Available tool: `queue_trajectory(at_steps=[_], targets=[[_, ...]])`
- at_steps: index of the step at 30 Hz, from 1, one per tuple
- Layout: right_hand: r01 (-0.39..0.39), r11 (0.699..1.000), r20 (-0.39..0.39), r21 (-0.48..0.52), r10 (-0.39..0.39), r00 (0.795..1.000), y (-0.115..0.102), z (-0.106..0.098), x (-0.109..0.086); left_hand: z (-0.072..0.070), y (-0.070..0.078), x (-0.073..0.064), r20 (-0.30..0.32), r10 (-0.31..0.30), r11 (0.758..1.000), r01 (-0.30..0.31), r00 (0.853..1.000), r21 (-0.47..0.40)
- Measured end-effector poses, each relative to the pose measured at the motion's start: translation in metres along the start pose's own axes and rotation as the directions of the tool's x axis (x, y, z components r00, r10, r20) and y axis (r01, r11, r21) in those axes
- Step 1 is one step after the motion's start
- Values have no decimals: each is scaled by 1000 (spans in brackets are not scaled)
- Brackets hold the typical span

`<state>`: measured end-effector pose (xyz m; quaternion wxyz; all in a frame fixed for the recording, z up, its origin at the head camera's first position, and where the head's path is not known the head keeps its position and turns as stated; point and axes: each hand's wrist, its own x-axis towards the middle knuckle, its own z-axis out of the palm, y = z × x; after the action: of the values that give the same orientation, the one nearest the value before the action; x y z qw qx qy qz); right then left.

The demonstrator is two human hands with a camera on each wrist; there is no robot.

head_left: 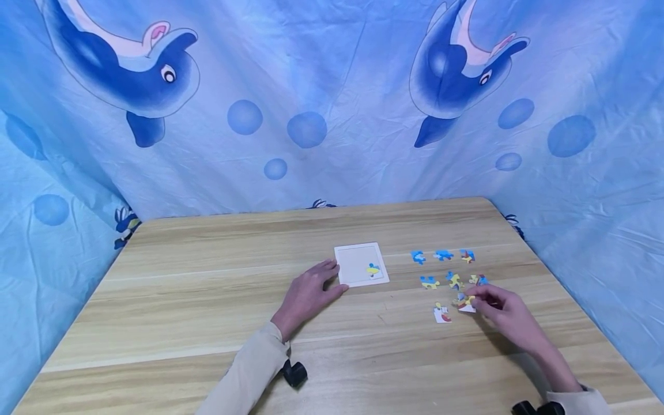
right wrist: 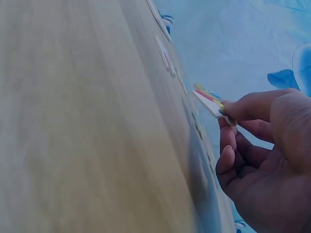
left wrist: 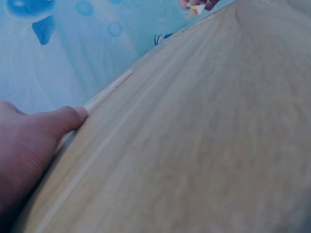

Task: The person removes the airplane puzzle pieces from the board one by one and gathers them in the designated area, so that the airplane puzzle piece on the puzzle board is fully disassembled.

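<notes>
A square white puzzle tray [head_left: 355, 249] lies on the table with one blue, yellow and white piece [head_left: 373, 270] in its near right part. At the tray's left side, my left hand [head_left: 311, 291] rests with fingertips against the edge and the thumb at the near left corner; the thumb [left wrist: 65, 119] also shows in the left wrist view. Between thumb and fingers, my right hand [head_left: 510, 317] pinches a puzzle piece [right wrist: 209, 103] with white, red and yellow on it. It is raised and tilted in the right wrist view, and the fingertips cover part of it.
Right of the tray, loose pieces lie in rows: a far row with a blue piece [head_left: 418, 257], a middle row with a yellow piece [head_left: 454, 280], and a white and red piece [head_left: 442, 313] nearer. A blue dolphin-print curtain [head_left: 311, 75] surrounds the wooden table [head_left: 207, 276].
</notes>
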<state>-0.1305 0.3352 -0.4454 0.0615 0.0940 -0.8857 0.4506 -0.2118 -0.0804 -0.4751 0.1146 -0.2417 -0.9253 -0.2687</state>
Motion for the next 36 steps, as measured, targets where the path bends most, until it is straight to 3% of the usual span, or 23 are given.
queue_trajectory(at_steps=[8, 22, 36], targets=[[-33, 997, 31, -72, 35, 999, 4, -1, -4, 0, 0, 0, -2, 5, 1000, -5, 1000, 2], [9, 986, -5, -164, -10, 1000, 11, 4, -4, 1, 0, 1, 2, -2, 1000, 2, 1000, 3], [63, 986, -79, -152, -76, 994, 6, 4, 0, 0, 0, 1, 2, 11, 1000, -11, 1000, 9]])
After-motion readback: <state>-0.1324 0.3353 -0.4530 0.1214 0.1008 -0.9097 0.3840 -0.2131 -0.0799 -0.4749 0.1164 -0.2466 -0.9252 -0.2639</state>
